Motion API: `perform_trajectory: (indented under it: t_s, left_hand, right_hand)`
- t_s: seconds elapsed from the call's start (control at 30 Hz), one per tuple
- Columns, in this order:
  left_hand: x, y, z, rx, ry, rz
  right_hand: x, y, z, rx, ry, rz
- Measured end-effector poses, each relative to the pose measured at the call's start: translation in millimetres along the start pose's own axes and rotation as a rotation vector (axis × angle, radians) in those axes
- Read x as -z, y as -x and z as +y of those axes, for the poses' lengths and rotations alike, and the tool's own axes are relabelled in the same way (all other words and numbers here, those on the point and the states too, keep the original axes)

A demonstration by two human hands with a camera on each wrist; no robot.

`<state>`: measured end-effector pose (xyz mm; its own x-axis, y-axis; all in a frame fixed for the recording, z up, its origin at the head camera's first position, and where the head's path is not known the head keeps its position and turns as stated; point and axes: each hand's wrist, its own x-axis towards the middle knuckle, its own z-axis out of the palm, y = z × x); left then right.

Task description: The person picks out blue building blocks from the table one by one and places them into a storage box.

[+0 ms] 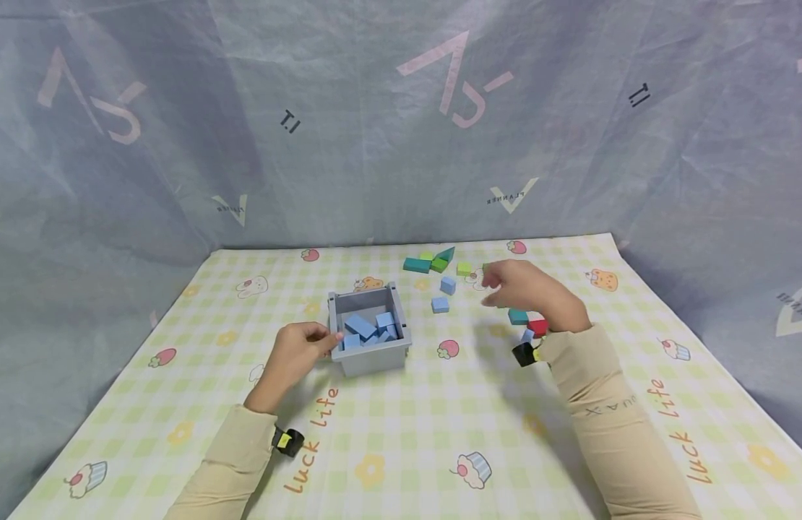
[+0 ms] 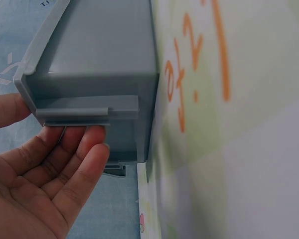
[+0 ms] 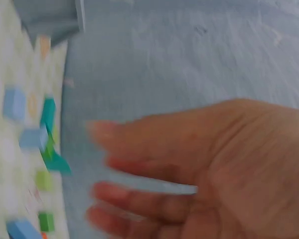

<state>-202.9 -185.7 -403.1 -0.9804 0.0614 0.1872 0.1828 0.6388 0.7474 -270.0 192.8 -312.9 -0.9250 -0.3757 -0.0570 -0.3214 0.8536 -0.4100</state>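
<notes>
A grey open-topped plastic box [image 1: 375, 359] stands on the table with several blue blocks [image 1: 360, 326] inside. At its left side, my left hand [image 1: 301, 350] grips the rim. The left wrist view shows the thumb over the box edge [image 2: 45, 64] and the fingers curled beneath the side lip. My right hand [image 1: 527, 289] hovers over the table right of the box, fingers loosely bent and nothing visible between them. Two loose blue blocks, a nearer one [image 1: 440, 305] and a farther one [image 1: 448, 285], lie between the box and this hand.
Behind, a teal block [image 1: 417, 265], a green block [image 1: 439, 265] and a lime block [image 1: 463, 269] lie on the checked tablecloth [image 1: 401, 462]. Below the right hand are another teal block [image 1: 517, 316] and a red block [image 1: 538, 328], partly hidden. A grey-blue curtain [image 1: 375, 144] hangs behind the table.
</notes>
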Motion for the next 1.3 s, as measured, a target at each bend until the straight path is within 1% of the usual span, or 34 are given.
perform_trajectory:
  t_s: [0.13, 0.2, 0.27, 0.33, 0.43, 0.5, 0.63, 0.7, 0.8, 1.0, 1.3]
  left_hand:
    - [0.1, 0.0, -0.1, -0.001, 0.001, 0.004]
    - [-0.1, -0.3, -0.5, -0.002, 0.001, 0.004]
    - [-0.3, -0.3, -0.9, -0.001, 0.001, 0.004]
    - [-0.7, -0.1, -1.4, 0.000, 0.003, 0.003]
    - [-1.2, 0.3, -2.2, 0.007, 0.006, 0.004]
    - [-1.3, 0.4, -2.4, 0.009, 0.008, 0.007]
    - [-1.3, -0.2, -2.5, 0.006, 0.006, 0.014]
    - [-1.3, -0.7, -2.5, 0.004, 0.006, 0.016]
    - [-1.2, -1.6, -2.1, 0.003, 0.005, 0.014]
    - [-1.1, -1.5, -0.6, 0.000, -0.002, 0.014]
    - [-1.1, -1.0, 0.0, 0.006, 0.004, 0.013]
  right_hand:
    - [5.5, 5.2, 8.0, -0.123, 0.027, -0.139]
    - [5.1, 5.8, 12.4, -0.164, 0.025, -0.185]
    - [3.0, 5.4, 16.5, -0.187, 0.017, -0.218]
    - [-0.1, 4.8, 20.6, -0.217, -0.012, -0.251]
    - [-4.7, 2.8, 27.4, -0.252, -0.036, -0.315]
    - [-7.0, 1.8, 31.5, -0.268, -0.023, -0.360]
    - [-11.1, -0.2, 39.3, -0.272, 0.035, -0.444]
    - [-13.1, -1.3, 43.5, -0.272, 0.037, -0.474]
    - [-16.9, -2.3, 47.9, -0.265, 0.022, -0.486]
    - [-22.9, -3.0, 49.8, -0.261, -0.012, -0.480]
    - [-25.4, -8.0, 46.4, -0.250, 0.024, -0.482]
